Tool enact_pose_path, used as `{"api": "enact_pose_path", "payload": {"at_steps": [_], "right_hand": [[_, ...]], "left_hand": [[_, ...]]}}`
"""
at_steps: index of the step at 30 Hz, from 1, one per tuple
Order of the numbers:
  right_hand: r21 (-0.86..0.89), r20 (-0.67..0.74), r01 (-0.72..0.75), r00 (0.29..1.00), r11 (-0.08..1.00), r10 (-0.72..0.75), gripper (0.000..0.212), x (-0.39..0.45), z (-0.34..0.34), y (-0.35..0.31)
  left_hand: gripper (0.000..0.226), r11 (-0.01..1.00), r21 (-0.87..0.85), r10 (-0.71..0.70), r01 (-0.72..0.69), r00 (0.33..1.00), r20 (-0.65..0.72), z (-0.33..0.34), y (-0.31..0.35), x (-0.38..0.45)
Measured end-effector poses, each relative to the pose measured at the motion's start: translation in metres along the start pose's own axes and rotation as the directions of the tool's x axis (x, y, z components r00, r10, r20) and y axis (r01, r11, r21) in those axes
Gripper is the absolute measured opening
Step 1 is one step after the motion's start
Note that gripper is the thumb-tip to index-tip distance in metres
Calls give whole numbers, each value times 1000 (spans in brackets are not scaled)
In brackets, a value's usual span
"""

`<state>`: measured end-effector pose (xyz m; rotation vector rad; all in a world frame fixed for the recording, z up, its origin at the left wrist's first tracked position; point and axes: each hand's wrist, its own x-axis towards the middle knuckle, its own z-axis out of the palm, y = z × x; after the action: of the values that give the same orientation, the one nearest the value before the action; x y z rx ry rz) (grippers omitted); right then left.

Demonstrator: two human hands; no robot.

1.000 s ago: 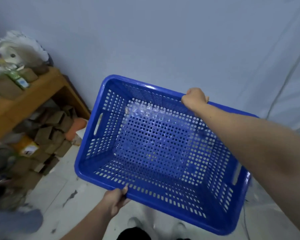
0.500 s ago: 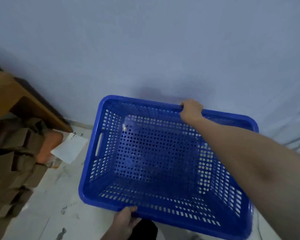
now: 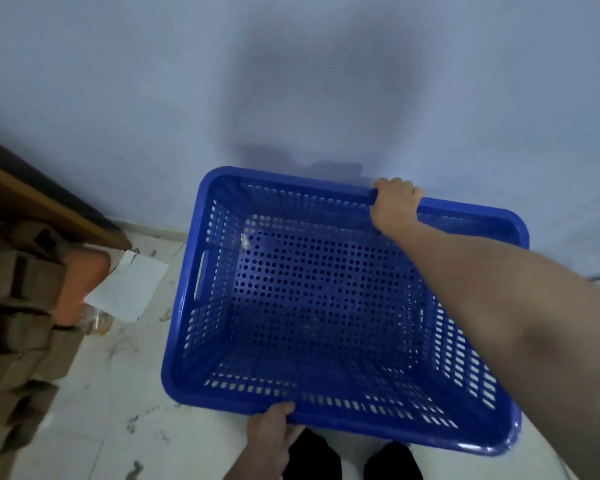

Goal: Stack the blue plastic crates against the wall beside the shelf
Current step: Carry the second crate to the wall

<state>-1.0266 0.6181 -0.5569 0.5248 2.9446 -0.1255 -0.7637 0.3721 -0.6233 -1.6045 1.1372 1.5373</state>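
Note:
An empty blue plastic crate with perforated walls and floor fills the middle of the view, held level and open side up, close to the pale wall. My right hand is closed over its far rim. My left hand grips the near rim from below. The wooden shelf stands at the left edge, a short gap from the crate. Whether the crate's underside touches the floor is hidden.
Brown cardboard boxes are piled under and in front of the shelf. An orange object and a white sheet of paper lie between them and the crate. The white tiled floor is scuffed. My dark trouser legs show below the crate.
The crate has come down and closer to the wall and levelled out. The view has tilted down, so the shelf top and its clutter have left the frame. Both hands kept their grip.

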Motion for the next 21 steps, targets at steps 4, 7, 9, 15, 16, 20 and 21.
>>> {"api": "enact_pose_path", "payload": {"at_steps": [4, 7, 9, 15, 16, 20, 21], "right_hand": [[87, 87, -68, 994, 994, 61, 40, 10, 20, 17], [294, 25, 11, 1000, 956, -19, 56, 0, 38, 36], [409, -49, 37, 999, 912, -19, 63, -29, 55, 44], [301, 328, -652, 756, 696, 566, 88, -171, 121, 196], [294, 370, -724, 688, 624, 625, 90, -189, 134, 207], [483, 493, -796, 592, 365, 638, 42, -204, 147, 233], [513, 471, -775, 613, 368, 634, 27, -200, 147, 232]], "left_hand": [[33, 1000, 9, -18, 19, 999, -27, 14, -1, 16], [41, 1000, 18, -5, 7, 997, -82, 11, 2, 25], [41, 999, 24, -41, 43, 996, -84, 3, 6, 31], [45, 986, 121, -88, 117, 972, -219, 28, -32, 19], [42, 987, 102, -97, 125, 966, -239, 20, -29, 18], [30, 992, 128, 22, 5, 978, -207, 24, -2, -3], [30, 985, 160, 93, -58, 971, -221, 24, 6, -11]]}}
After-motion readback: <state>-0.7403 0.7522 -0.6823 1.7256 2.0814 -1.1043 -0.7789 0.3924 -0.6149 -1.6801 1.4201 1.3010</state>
